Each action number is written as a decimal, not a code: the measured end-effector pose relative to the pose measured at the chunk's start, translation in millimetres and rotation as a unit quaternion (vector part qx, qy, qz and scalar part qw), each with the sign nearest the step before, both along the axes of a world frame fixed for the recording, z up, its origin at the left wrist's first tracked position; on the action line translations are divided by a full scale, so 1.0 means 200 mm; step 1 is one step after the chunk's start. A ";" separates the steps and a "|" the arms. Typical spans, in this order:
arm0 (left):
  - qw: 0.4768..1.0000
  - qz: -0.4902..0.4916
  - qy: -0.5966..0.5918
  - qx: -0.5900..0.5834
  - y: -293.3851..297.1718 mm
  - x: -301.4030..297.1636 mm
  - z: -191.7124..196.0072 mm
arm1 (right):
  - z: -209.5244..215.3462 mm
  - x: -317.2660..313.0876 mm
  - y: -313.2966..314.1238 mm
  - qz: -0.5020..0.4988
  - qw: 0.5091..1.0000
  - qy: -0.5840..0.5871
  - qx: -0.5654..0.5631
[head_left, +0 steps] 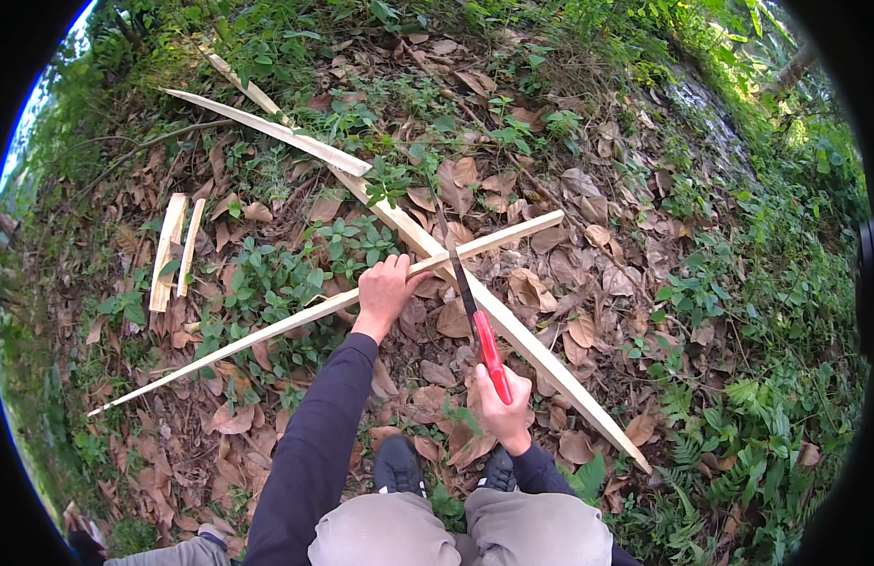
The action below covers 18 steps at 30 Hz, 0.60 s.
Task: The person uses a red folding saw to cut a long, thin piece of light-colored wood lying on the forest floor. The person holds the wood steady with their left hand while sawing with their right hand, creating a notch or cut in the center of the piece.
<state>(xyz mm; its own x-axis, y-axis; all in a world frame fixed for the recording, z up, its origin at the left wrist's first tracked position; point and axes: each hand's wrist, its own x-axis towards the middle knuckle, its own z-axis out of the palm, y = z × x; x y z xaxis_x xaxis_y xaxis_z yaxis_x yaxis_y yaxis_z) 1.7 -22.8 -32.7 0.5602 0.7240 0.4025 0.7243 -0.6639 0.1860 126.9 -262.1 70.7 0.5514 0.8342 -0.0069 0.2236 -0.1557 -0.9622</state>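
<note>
My left hand (386,289) is closed around a long, pale wooden strip (322,308). That strip lies crosswise over a thicker wooden plank (541,353) on the ground. In my right hand (502,404) is the red handle of a hand saw (490,351). Its dark blade points away from me and rests across the strip, just right of my left hand and close to where the two pieces cross. Whether the teeth have cut into the wood cannot be made out.
Another pale board (272,129) lies at the far left, touching the plank's far part. Two short wood pieces (169,253) rest on the left among dry leaves (234,418) and green plants. My shoes (399,465) stand close by. Another person's leg (177,553) shows at lower left.
</note>
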 end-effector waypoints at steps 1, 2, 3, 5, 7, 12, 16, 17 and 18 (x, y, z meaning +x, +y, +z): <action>1.000 -0.002 0.014 -0.022 -0.01 -0.01 0.00 | -0.02 0.00 -0.02 0.004 1.000 0.001 -0.001; 0.999 -0.005 0.027 -0.042 -0.01 -0.01 0.01 | -0.04 -0.01 -0.04 0.007 1.000 0.000 -0.001; 0.997 -0.008 0.039 -0.062 -0.01 -0.01 0.01 | -0.05 0.00 -0.05 0.011 1.000 -0.001 0.000; 0.994 -0.020 0.060 -0.085 -0.01 0.03 0.01 | -0.08 0.06 -0.09 0.014 1.000 -0.017 0.005; 0.988 -0.023 0.096 -0.117 0.00 0.01 0.03 | -0.17 0.13 -0.13 0.029 0.999 -0.024 0.019; 0.988 -0.051 0.080 -0.123 0.01 -0.09 0.01 | -0.17 0.17 -0.12 0.012 0.999 0.041 0.031; 0.981 -0.051 0.086 -0.167 0.02 -0.11 0.01 | -0.17 0.16 -0.11 0.034 0.998 -0.036 0.035; 0.980 -0.050 0.088 -0.171 0.02 -0.11 0.01 | -0.19 0.15 -0.10 0.036 0.998 -0.034 0.042; 0.981 -0.048 0.090 -0.165 0.02 -0.11 0.01 | -0.20 0.14 -0.09 0.038 0.998 -0.032 0.050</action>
<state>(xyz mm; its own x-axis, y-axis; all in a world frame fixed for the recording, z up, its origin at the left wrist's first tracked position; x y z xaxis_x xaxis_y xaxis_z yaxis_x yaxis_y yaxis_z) -19.3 -19.8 -30.8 0.6728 0.7386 0.0431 0.7019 -0.6556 0.2784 155.3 -281.0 31.0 0.4839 0.8681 0.1106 0.2919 -0.0410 -0.9556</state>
